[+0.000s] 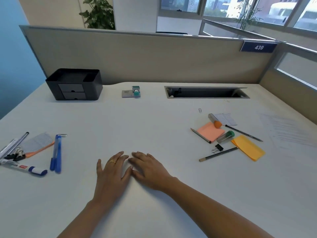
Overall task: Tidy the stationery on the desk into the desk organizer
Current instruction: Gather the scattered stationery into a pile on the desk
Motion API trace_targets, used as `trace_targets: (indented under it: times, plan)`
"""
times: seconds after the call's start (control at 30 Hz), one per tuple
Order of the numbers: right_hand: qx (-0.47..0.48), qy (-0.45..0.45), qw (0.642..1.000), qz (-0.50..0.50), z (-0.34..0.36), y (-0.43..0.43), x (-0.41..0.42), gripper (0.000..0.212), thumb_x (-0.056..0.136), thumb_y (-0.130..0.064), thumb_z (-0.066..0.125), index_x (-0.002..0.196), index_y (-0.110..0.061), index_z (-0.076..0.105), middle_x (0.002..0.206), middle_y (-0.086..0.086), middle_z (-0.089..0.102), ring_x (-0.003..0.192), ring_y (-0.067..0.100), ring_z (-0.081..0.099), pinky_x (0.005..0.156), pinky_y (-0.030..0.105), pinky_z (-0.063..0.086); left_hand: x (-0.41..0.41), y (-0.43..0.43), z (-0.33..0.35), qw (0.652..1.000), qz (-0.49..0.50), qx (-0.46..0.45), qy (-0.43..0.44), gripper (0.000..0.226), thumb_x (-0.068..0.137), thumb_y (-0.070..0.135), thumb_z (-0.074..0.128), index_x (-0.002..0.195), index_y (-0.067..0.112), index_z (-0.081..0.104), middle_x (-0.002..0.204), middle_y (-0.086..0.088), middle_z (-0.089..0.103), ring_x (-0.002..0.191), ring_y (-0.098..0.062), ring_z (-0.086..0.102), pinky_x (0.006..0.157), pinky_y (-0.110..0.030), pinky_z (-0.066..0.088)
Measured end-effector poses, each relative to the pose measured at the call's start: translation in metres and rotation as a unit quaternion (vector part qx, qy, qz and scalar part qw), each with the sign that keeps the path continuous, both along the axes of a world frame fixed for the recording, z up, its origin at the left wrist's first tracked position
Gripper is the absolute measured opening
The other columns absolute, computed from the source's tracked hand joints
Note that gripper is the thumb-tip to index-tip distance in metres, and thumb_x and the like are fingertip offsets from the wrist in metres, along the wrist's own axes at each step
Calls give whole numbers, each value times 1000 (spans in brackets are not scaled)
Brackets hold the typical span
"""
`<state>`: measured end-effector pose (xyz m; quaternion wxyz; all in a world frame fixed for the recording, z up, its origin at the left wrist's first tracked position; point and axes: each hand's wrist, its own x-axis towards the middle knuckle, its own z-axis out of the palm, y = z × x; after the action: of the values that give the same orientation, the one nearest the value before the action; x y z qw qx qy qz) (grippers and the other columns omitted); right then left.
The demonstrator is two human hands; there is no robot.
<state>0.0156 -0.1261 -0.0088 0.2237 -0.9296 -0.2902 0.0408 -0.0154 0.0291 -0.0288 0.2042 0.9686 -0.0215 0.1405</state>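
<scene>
A black desk organizer [75, 84] with two small drawers stands at the back left of the white desk [154, 124]. My left hand [112, 170] and my right hand [149, 168] lie flat side by side at the desk's middle front, holding nothing. At the left lie two blue pens [56, 153], a whiteboard marker [25, 169], black binder clips [16, 157] and a lined note pad [38, 143]. At the right lie a pink sticky pad [211, 132], a yellow sticky pad [248, 147], pencils [218, 154], two clear tubes [225, 137] and a binder clip [218, 148].
A grey partition [145, 57] closes the desk's back edge. An open cable tray [205, 92] is sunk into the desk at the back right. A small teal item on a card [132, 92] sits at the back middle. Paper sheets [289, 129] lie far right; a paper clip [200, 110] lies loose.
</scene>
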Motion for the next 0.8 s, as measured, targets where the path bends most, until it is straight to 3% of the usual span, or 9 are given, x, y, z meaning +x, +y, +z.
trace_targets:
  times: [0.13,0.23,0.37,0.5,0.57,0.67,0.73,0.8]
  plan:
    - [-1,-4,999,-46,-2,-54,0,45,96,-36,41,137,-16,40,151,1,28,142,11,18,116,28,8,3,-47,2,999,-32,-18,-2,69,76,61,16,123,26,53,139,10,45,129,-3,38,113,-47,10]
    - [10,-41,995,-94,0,-107,2,42,95,-32,43,132,-13,47,149,2,34,141,12,22,116,29,8,11,-93,-1,997,-69,-12,-17,58,81,57,26,116,23,58,132,5,54,122,-3,41,107,-54,24]
    - [30,-114,969,-217,6,-176,7,40,90,-34,48,124,-15,55,143,3,42,137,18,33,114,45,23,16,-148,4,991,-128,41,-8,42,86,52,32,108,26,56,120,2,62,113,-5,42,90,-56,42]
    - [-16,-84,929,-361,13,-239,22,47,92,-41,47,135,-25,42,152,1,24,143,19,17,112,53,12,24,-198,17,976,-189,105,0,40,80,47,36,106,26,59,120,4,63,108,-8,60,87,-56,45]
    - [-35,-42,912,-406,13,-262,29,52,91,-47,44,139,-29,34,155,3,15,144,22,10,112,57,9,32,-219,19,967,-218,128,25,54,82,50,26,121,24,53,136,3,50,122,-10,50,100,-58,33]
    - [-41,13,906,-421,8,-283,35,59,89,-57,41,141,-37,25,157,3,6,145,23,5,111,59,7,39,-239,17,954,-247,141,94,80,74,58,-4,144,27,20,156,6,12,143,-10,12,113,-52,0]
    - [-42,27,912,-406,3,-287,37,64,87,-62,38,143,-39,18,157,3,3,145,23,4,111,59,4,41,-246,16,950,-247,160,109,78,76,60,-6,146,30,12,156,8,7,144,-10,5,113,-51,-3]
    - [-46,23,919,-391,-2,-287,38,67,87,-64,34,144,-38,12,157,2,3,145,21,3,112,59,1,44,-246,13,948,-244,171,110,61,89,55,5,145,31,15,156,10,10,144,-9,5,114,-52,0]
